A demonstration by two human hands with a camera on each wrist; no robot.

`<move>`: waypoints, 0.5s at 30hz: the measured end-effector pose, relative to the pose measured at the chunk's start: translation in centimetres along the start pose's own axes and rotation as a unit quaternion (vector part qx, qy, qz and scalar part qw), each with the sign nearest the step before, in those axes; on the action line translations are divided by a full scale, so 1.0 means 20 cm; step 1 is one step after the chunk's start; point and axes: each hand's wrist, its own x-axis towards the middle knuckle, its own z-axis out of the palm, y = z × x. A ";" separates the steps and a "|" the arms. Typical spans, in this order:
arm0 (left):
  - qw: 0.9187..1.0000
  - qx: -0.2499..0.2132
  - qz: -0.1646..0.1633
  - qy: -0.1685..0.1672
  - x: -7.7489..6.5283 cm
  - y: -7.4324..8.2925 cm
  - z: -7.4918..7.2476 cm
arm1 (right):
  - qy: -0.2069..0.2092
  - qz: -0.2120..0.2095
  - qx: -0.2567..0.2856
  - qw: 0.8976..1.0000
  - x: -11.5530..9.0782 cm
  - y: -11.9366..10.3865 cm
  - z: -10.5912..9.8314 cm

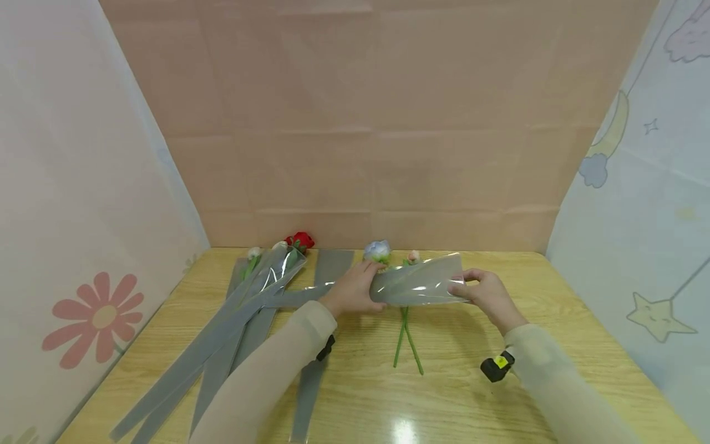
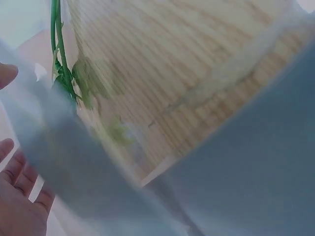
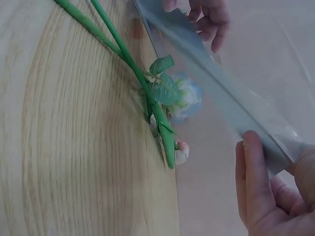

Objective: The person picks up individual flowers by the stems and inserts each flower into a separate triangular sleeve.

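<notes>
- Looks part done. Left side of table (image 1: pixel 455 382): wraps (image 1: pixel 211 342) piled, crossing each other; red flower (image 1: pixel 302 240) and white bud (image 1: pixel 254 253) at their far ends. At least one flower seems inside film; can't tell from here which are fully in.
- Not done: blue flower (image 1: pixel 377 250) and pink bud (image 1: pixel 413 256) at centre, stems (image 1: pixel 407 351) crossed, near ends bare on the wood. Right wrist view has both outside the film, so I'd call them unwrapped.
- Also left over: flat strip (image 1: pixel 307 394) lying past the left arm, nothing seen in it.
- In work now: clear sleeve (image 1: pixel 413 283), held up crosswise above the crossed stems, wide end to the right, narrow tail running left toward the pile. My read: being readied, not yet on a flower.
- Left hand (image 1: pixel 355 288): reaches in from lower left, knuckles up, holding the sleeve partway along, film between thumb and fingers.
- Right hand (image 1: pixel 490 293): comes in from the right, wrist bent inward, pinching the sleeve's wide end, thumb against fingers; narrow grip.
- Both forearms angled inward, hands roughly level, sleeve stretched between. Neither hand holds a flower.
</notes>
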 end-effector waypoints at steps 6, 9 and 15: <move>1.000 0.000 0.022 0.008 0.01 0.01 0.02 | -0.013 -0.014 0.085 0.996 0.00 0.01 0.01; 1.000 0.003 0.027 0.008 0.02 0.02 0.04 | -0.021 -0.013 0.133 0.991 0.00 0.01 0.02; 0.999 0.017 0.027 0.012 0.04 0.03 0.07 | -0.015 -0.014 0.176 0.984 -0.01 0.01 0.04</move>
